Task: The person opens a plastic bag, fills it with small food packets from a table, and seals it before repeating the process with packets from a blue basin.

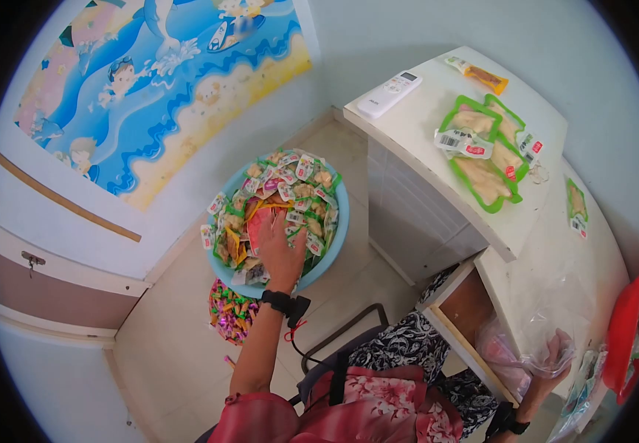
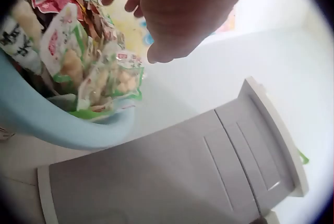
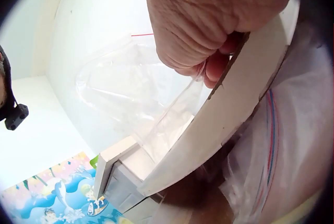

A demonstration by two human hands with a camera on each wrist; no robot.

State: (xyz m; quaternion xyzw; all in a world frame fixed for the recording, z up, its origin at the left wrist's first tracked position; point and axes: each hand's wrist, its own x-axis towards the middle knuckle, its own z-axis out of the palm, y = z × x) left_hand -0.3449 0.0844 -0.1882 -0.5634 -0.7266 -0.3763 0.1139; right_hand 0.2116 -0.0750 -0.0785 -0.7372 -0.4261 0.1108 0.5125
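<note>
"What sort of place is this?"

"A small indoor room with a white desk (image 1: pixel 415 112) and bulk snacks; whether home, office or shop, the view cannot settle."

"What suggests an office?"

"The desk itself, its wooden drawer (image 1: pixel 464 310) standing open, a remote control (image 1: pixel 390 94) on top."

"And a shop's back room?"

"Quantity: snack packets (image 1: pixel 312 193) heap a blue tub (image 1: pixel 344 225) on the tiled floor (image 1: pixel 179 347), small bright-wrapped pieces (image 1: pixel 229 314) lie beside it, and more packets show in a red basin (image 1: pixel 622 332)."

"Anything homely?"

"A cartoon sea mural (image 1: pixel 179 96) covers part of the pale wall."
</note>
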